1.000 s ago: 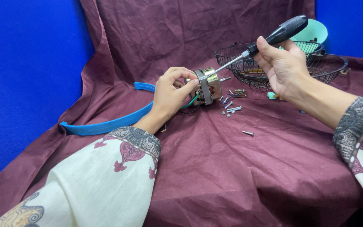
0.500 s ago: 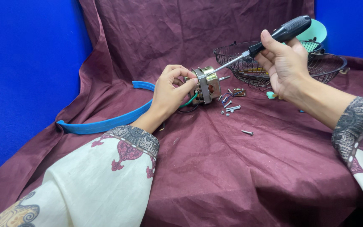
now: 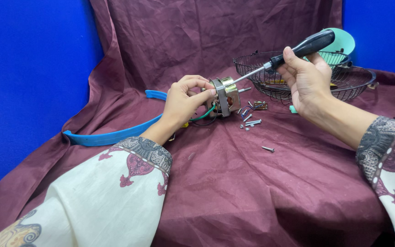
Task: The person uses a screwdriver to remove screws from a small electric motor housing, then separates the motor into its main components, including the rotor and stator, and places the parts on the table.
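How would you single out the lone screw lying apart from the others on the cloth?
Start at the maroon cloth, then the small motor the left hand steadies. Loose screws cluster just right of it. The lone screw lies nearer the camera, by itself on bare cloth.

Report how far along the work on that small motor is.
Done: several screws already lie loose on the maroon cloth. In hand: the left hand steadies the small motor while the right hand drives a black-handled screwdriver into it. Left: the motor's metal housing looks closed, green wire attached.
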